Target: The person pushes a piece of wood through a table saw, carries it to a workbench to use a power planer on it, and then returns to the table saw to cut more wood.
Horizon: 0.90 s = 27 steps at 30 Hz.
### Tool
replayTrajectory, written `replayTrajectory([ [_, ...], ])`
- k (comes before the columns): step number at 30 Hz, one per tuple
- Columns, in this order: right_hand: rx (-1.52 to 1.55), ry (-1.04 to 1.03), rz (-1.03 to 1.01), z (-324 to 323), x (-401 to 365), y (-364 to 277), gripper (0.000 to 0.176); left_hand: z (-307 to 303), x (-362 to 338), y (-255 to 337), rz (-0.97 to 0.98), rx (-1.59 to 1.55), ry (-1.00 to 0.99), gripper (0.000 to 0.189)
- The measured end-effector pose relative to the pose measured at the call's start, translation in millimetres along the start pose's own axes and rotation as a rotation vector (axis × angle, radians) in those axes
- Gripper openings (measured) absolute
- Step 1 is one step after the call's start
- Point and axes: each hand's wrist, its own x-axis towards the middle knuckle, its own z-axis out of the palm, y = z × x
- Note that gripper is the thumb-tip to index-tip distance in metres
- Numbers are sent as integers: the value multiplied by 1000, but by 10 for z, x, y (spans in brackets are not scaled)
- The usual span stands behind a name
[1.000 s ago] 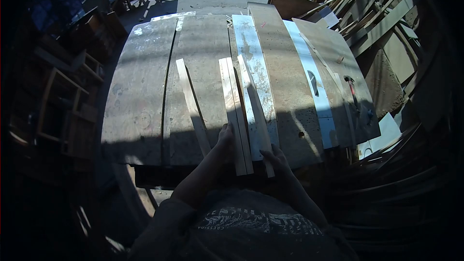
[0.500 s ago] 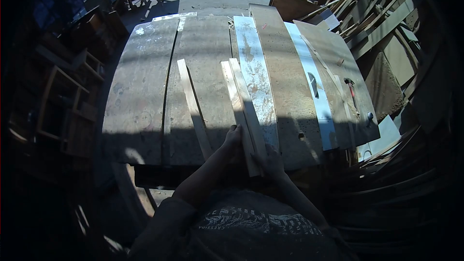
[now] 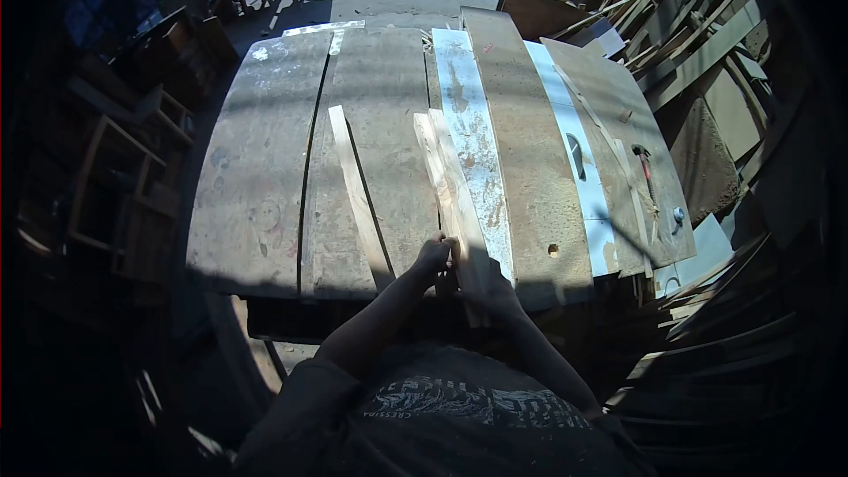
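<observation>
Two pale wooden strips lie side by side, pointing away from me over the near edge of the workbench. My left hand is closed at their left side, with its fingertips pressed to the wood. Lower down, my right hand grips the strips from the right, and its fingers are partly hidden in shadow. A third wooden strip rests by itself on the bench, left of the pair.
A hammer with a reddish handle lies at the bench's right side, beside thin wood slats. Boards and offcuts are piled up to the right. Wooden frames stand at the left.
The two strips have turned in my hands, so that broader faces catch the light. My left hand has shifted slightly down and right along them. The third strip stays on the bench.
</observation>
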Motion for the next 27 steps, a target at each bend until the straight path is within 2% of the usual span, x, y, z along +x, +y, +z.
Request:
replayTrajectory([
  [3, 119, -22, -65, 41, 32, 142, 100, 39, -180, 177, -4, 48, 7, 23],
  [5, 364, -36, 20, 112, 39, 297, 89, 15, -145, 164, 32, 36, -32, 29],
  [6, 364, -37, 20, 81, 16, 242, 89, 15, -139, 171, 32, 35, -32, 29],
  [8, 729, -124, 187, -27, -49, 64, 58, 29, -133, 200, 48, -15, -88, 34],
  [11, 862, -158, 260, -28, -12, 179, 62, 98, -275, 341, 54, 3, -85, 36],
  [15, 872, -150, 211, -91, -58, 97, 56, 122, -231, 312, 55, 31, -82, 34],
  [20, 999, -235, 258, -221, -95, 6, 49, 101, -205, 318, 36, -161, -124, 37],
  [23, 1050, -274, 259, -265, -113, -32, 51, 176, -387, 495, 36, -112, -106, 29],
  [27, 1055, -285, 250, -287, -106, 23, 58, 149, -413, 538, 45, -81, -178, 31],
])
